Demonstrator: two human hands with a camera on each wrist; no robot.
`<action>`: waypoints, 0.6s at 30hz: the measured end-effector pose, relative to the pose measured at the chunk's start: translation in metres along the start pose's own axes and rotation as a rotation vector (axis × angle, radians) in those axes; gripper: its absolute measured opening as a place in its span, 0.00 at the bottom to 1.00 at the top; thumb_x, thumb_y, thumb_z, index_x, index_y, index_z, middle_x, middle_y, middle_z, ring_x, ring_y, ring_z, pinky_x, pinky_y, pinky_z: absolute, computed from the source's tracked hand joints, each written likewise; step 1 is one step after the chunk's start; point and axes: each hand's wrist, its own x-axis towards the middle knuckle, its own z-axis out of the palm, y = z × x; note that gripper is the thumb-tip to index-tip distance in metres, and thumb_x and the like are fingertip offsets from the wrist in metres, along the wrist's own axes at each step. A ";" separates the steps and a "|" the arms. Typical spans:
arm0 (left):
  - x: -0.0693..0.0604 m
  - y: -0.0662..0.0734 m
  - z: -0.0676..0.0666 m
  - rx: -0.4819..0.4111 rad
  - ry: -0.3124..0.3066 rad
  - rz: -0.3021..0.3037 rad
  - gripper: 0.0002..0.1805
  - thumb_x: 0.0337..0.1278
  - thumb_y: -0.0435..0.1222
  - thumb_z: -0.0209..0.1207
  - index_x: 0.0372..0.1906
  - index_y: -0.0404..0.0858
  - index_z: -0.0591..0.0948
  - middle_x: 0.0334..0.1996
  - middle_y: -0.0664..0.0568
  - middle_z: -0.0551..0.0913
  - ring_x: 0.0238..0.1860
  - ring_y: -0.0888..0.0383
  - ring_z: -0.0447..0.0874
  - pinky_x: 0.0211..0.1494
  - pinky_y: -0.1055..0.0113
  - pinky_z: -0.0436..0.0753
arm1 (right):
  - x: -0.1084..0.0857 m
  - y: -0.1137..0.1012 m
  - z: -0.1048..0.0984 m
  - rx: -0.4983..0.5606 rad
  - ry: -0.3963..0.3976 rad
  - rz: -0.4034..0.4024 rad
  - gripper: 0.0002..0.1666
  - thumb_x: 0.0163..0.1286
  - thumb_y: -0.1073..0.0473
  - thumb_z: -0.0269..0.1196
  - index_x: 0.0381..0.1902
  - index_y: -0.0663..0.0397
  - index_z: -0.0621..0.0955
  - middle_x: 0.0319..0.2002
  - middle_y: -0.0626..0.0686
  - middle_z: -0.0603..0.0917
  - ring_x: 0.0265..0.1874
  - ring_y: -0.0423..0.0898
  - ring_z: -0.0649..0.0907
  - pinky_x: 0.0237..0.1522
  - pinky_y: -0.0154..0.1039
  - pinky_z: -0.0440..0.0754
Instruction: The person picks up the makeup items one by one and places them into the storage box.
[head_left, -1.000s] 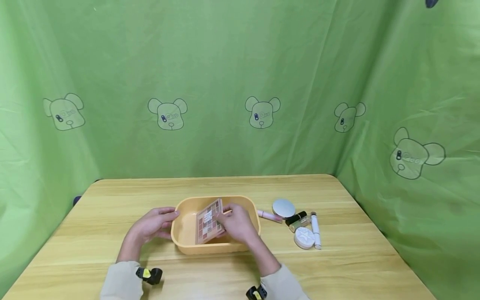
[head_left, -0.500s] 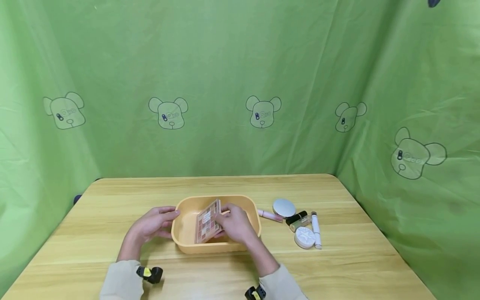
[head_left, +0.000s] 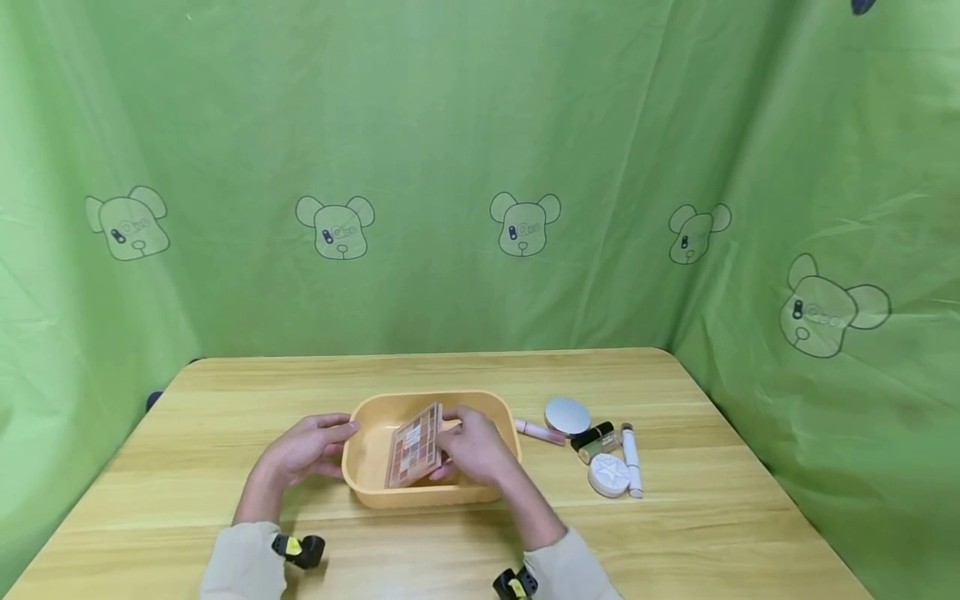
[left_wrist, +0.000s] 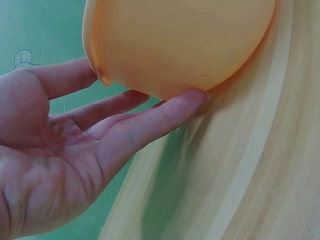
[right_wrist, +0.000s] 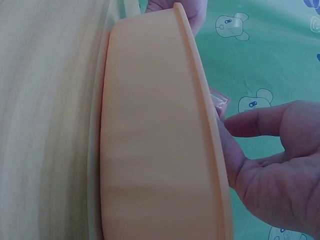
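In the head view an eyeshadow palette point(head_left: 414, 447) with rows of pink and brown pans stands tilted inside an orange plastic basket point(head_left: 405, 498). My right hand point(head_left: 474, 447) reaches over the basket and pinches the palette at its right edge, the thumb close to that edge. Only a corner of the palette point(right_wrist: 220, 101) shows past the rim in the right wrist view. At the basket's left end my left hand point(head_left: 303, 450) holds the rim, thumb over it and fingers against the outer wall. The left wrist view shows those fingers point(left_wrist: 150, 120) nearly straight on the basket's side.
Right of the basket lie a pink lip gloss tube point(head_left: 540, 432), a round silver compact point(head_left: 567, 416), a black tube point(head_left: 592, 437), a small clear bottle point(head_left: 599, 447), a white round compact point(head_left: 609, 475) and a white tube point(head_left: 632, 461). Green cloth point(head_left: 435, 300) hangs behind the wooden table point(head_left: 247, 392).
The palette has sunk a little lower in the basket and slid slightly left. My right thumb has moved from its face back to its right edge. The left hand stays put.
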 end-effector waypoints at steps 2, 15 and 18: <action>0.000 -0.001 0.000 0.005 0.007 -0.002 0.38 0.77 0.40 0.51 0.75 0.19 0.51 0.69 0.22 0.66 0.65 0.32 0.76 0.55 0.47 0.89 | 0.000 0.001 -0.001 -0.017 -0.009 0.004 0.32 0.70 0.69 0.55 0.70 0.77 0.64 0.37 0.64 0.88 0.21 0.51 0.88 0.34 0.53 0.92; -0.001 -0.001 0.000 0.004 0.007 -0.001 0.38 0.77 0.40 0.51 0.75 0.19 0.51 0.68 0.22 0.66 0.65 0.32 0.76 0.55 0.47 0.89 | 0.000 0.004 0.006 -0.089 -0.005 -0.009 0.35 0.65 0.72 0.57 0.70 0.76 0.64 0.39 0.64 0.88 0.22 0.48 0.88 0.31 0.46 0.92; -0.001 -0.001 0.000 0.008 0.004 -0.001 0.38 0.77 0.41 0.51 0.75 0.19 0.51 0.69 0.21 0.65 0.65 0.32 0.75 0.55 0.47 0.89 | 0.001 0.005 0.010 -0.085 -0.002 -0.013 0.35 0.64 0.72 0.57 0.69 0.76 0.64 0.40 0.65 0.88 0.21 0.48 0.87 0.30 0.44 0.92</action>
